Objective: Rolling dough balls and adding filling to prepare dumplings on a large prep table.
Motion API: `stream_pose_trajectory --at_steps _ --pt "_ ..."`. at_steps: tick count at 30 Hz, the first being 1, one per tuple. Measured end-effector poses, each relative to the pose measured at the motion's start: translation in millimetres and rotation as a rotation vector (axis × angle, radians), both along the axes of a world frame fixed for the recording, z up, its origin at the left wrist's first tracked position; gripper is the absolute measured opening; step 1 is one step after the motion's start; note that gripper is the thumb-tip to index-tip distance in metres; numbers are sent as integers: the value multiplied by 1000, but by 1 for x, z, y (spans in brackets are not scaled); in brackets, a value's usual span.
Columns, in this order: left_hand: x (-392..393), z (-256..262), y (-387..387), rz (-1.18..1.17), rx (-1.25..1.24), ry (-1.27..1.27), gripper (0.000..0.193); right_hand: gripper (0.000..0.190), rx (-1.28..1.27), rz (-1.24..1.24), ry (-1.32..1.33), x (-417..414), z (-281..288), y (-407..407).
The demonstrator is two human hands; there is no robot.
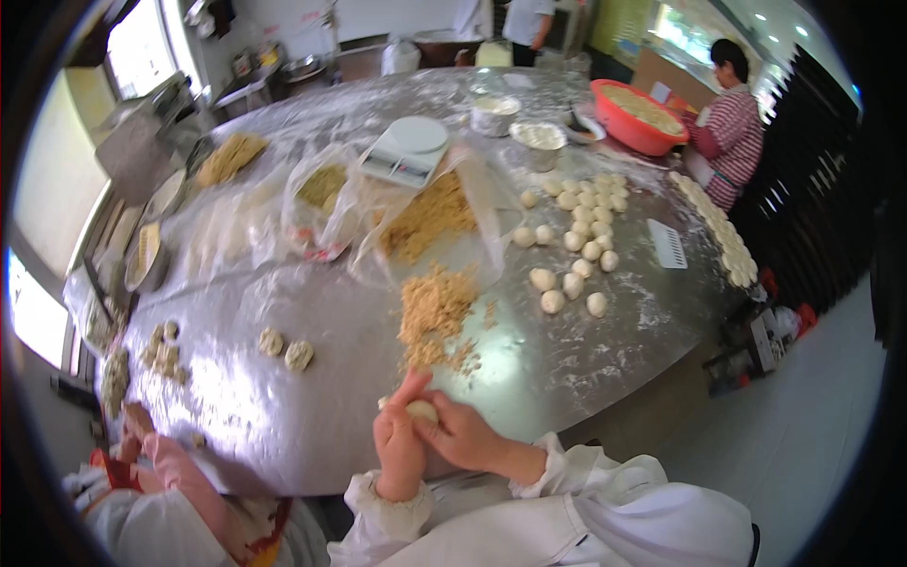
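Note:
A pale dough ball (423,411) is cupped between my left hand (398,439) and my right hand (464,432), close to the near edge of the metal table. Fingers of both hands wrap around it, so only its top shows. Just beyond my fingertips lies a loose heap of crumbly tan filling (434,312). More of this filling (432,212) rests in an opened clear plastic bag (489,205) behind the heap. To the right, several round dough balls (584,227) sit grouped on the floured metal surface. Two speckled dough pieces (299,356) lie to the left.
A white kitchen scale (407,152) stands behind the filling, near metal bowls (540,145). One co-worker's hands (134,429) are at the lower left, near small dough pieces (164,354). Another person (737,127) stands at the right by a red basin (638,120). A white slotted scraper (667,243) lies right.

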State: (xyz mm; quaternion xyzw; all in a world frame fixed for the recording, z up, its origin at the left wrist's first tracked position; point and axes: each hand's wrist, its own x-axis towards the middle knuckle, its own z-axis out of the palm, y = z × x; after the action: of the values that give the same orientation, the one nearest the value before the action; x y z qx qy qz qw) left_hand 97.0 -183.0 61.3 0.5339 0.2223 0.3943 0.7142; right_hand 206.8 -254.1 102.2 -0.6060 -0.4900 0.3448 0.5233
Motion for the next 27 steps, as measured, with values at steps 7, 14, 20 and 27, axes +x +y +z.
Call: stream_pose_trajectory --at_steps 7,14,20,27 --pt "16 31 -6 23 -116 -213 73 40 -234 8 442 21 -4 -6" --pt "13 13 -3 -89 89 27 27 52 -127 89 270 16 -13 -7" --pt "-8 25 24 39 296 188 65 30 -181 -49 198 37 -29 -11" --pt "-84 11 184 578 583 866 68 27 -87 -599 135 107 -71 -42"
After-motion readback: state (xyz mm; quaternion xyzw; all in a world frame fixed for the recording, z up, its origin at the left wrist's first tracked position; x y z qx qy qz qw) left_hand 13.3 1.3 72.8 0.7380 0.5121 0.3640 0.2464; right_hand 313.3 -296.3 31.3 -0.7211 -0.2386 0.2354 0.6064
